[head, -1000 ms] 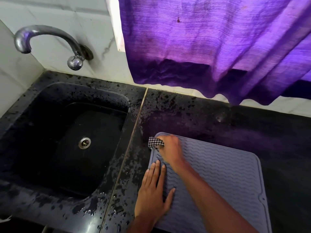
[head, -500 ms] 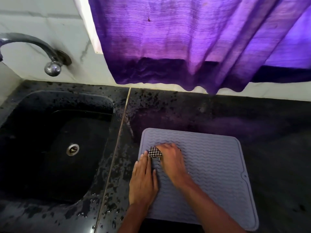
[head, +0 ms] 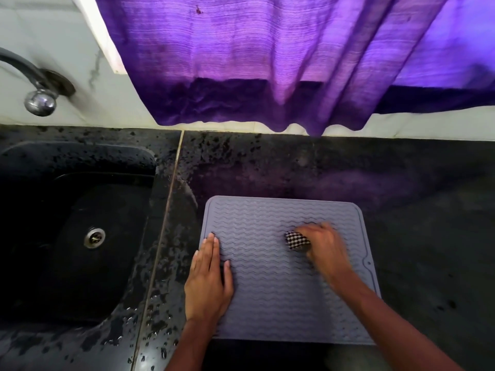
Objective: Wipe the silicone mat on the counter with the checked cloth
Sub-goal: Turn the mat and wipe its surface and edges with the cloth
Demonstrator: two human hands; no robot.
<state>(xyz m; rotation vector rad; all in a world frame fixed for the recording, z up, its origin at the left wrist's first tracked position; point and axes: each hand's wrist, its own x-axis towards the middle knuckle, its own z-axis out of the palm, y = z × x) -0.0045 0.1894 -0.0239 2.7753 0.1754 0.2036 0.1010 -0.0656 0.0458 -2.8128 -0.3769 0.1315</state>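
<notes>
Right hand (head: 325, 251) clenches the checked cloth (head: 296, 241) mid-mat (head: 267, 298), left hand (head: 210, 282) flat, released, at its left edge

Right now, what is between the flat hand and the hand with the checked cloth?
Only bare wavy mat lies between the left hand and the right hand holding the checked cloth, head view.

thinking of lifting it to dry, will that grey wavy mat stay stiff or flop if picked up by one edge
The mat looks thin and lies flat, so it would probably droop. The left hand is pressed flat on it while the right hand wipes, suggesting it may slide on the wet counter.
</notes>
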